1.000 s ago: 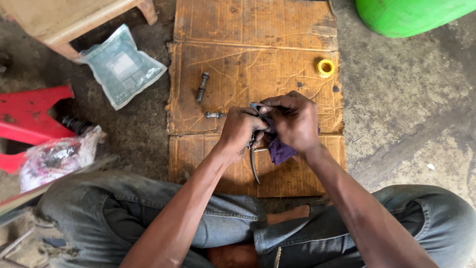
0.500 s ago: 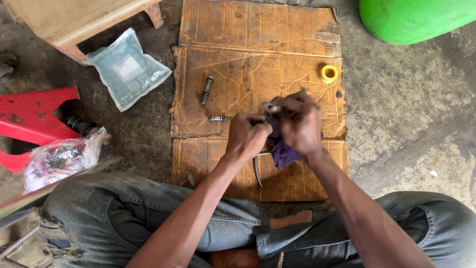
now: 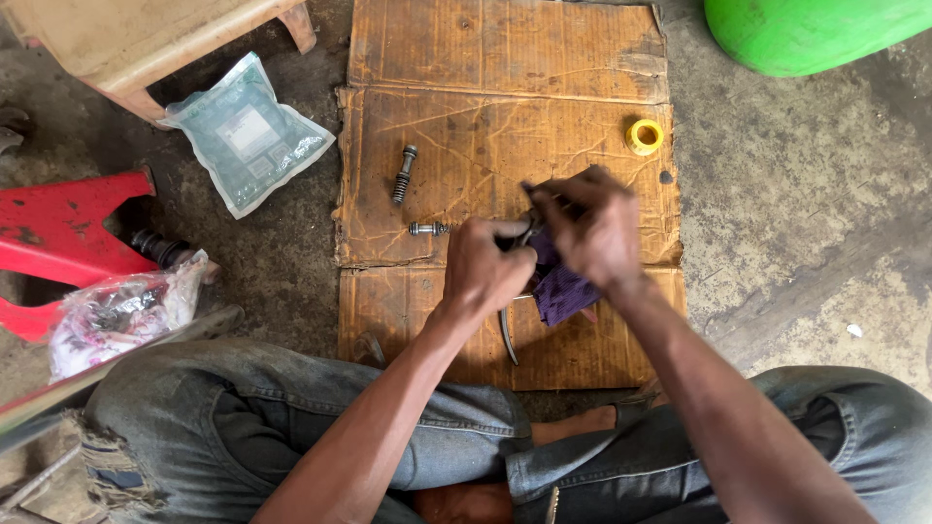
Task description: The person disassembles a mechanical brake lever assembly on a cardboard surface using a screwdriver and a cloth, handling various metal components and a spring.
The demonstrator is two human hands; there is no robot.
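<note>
I sit cross-legged over a sheet of brown cardboard (image 3: 485,136) on the ground. My left hand (image 3: 485,267) grips a curved metal lever part (image 3: 507,335) whose thin dark end hangs down toward my knee. My right hand (image 3: 592,228) is closed over the top of that part and holds a purple cloth (image 3: 565,289) against it. Both hands meet above the middle of the cardboard. Two small bolts lie to their left, one angled (image 3: 403,175), one flat (image 3: 428,229) just beside my left hand.
A yellow tape roll (image 3: 645,137) lies at the cardboard's right edge. A sealed clear packet (image 3: 245,133), a wooden stool (image 3: 146,44), a red metal stand (image 3: 58,233) and a plastic bag of parts (image 3: 116,311) lie left. A green container (image 3: 815,29) stands top right.
Both hands stay together on the metal part and cloth. The right hand has shifted over the top of the part, turning slightly. The view has drifted a little.
</note>
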